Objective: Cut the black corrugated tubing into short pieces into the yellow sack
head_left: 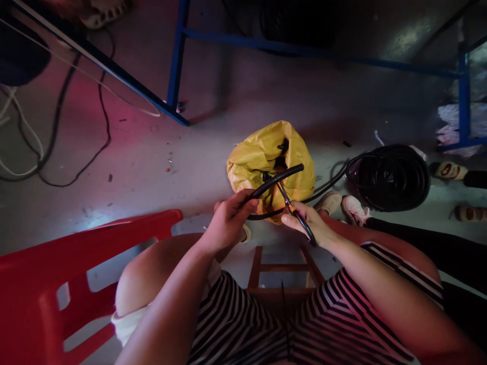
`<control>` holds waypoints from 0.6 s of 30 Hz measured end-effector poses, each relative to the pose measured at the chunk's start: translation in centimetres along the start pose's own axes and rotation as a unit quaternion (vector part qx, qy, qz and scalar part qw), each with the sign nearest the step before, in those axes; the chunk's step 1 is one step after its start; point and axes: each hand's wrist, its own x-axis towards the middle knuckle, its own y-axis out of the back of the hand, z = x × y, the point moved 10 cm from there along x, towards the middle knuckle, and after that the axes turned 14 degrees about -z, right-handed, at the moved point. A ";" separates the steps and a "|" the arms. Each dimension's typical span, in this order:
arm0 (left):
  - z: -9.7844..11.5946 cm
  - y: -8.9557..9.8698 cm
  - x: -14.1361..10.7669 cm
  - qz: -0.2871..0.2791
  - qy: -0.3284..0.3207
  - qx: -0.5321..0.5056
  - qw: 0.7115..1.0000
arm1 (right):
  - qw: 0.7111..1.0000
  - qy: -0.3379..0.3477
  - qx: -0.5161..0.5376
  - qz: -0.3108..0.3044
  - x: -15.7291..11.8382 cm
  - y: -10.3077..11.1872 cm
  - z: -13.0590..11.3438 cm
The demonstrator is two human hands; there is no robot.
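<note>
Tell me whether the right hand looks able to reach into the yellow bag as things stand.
Probably not freely: the right hand holds a cutting tool, and the black ribbed tube crosses over the yellow bag, though its opening looks close by.

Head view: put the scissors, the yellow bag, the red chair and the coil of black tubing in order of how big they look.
1. Red chair, though cut off by the frame edge
2. Yellow bag
3. Coil of black tubing
4. Scissors

Your one view looks from your head — forward and steeply down past your hands point(228, 218) to the floor point(144, 147).
</note>
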 end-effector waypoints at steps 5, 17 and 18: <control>-0.3 -0.2 0.0 -0.007 0.013 0.032 0.999 | 0.999 0.010 -0.007 0.034 -0.1 1.3 -1.3; -0.1 -0.3 0.1 -0.012 0.009 0.045 0.999 | 0.999 0.004 -0.023 0.028 0.0 1.4 -1.4; -0.1 -0.3 0.1 -0.011 0.009 0.045 0.999 | 0.999 0.003 -0.025 0.027 0.0 1.4 -1.4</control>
